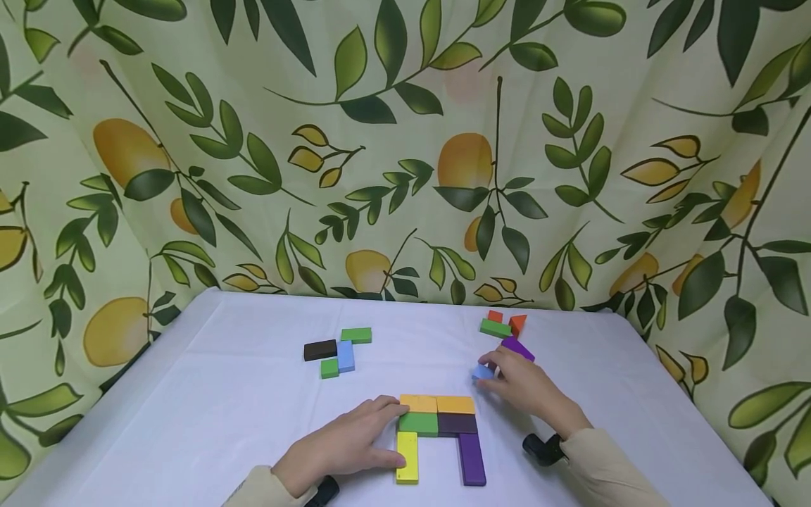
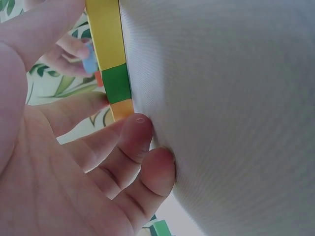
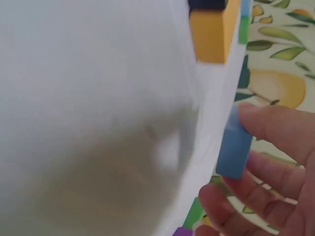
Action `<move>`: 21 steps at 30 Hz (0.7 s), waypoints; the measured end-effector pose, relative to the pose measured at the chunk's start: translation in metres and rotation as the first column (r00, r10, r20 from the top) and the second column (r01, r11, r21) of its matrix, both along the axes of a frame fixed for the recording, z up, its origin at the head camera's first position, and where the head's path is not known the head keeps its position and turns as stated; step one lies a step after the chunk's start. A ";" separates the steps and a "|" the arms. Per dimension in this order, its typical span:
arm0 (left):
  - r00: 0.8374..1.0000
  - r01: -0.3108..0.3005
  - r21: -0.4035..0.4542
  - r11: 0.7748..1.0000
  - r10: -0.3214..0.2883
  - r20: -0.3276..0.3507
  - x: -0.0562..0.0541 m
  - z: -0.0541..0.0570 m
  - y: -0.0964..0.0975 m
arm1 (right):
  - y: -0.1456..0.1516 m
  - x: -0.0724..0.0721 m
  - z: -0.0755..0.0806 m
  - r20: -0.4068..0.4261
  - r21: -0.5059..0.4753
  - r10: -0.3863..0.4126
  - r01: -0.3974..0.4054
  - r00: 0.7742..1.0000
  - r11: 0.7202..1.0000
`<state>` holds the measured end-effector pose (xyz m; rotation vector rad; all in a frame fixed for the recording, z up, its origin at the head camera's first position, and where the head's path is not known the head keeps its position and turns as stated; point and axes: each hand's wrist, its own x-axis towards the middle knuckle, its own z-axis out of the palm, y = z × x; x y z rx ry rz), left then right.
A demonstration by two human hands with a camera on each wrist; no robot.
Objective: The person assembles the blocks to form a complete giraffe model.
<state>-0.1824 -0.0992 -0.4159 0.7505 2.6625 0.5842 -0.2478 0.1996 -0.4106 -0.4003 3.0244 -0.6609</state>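
On the right, 1 pale-blue oblong block (image 3: 235, 153)

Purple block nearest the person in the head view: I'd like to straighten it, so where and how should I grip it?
Probably best pinched across its long sides near the lower end, coming from above: bare cloth flanks both sides there, while its upper end sits against the dark block.
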 end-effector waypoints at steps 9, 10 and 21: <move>1.000 -0.006 0.005 1.000 0.006 -0.006 0.000 0.001 0.001 | -0.003 0.040 0.003 0.093 -0.070 -0.119 0.125 0.989 0.990; 1.000 -0.005 0.005 1.000 0.005 -0.008 0.001 0.000 0.001 | -0.004 0.044 0.003 0.101 -0.074 -0.125 0.132 0.987 0.988; 1.000 0.008 0.012 1.000 -0.008 -0.011 0.001 0.001 -0.001 | -0.009 0.076 0.005 0.152 -0.126 -0.172 0.192 0.973 0.973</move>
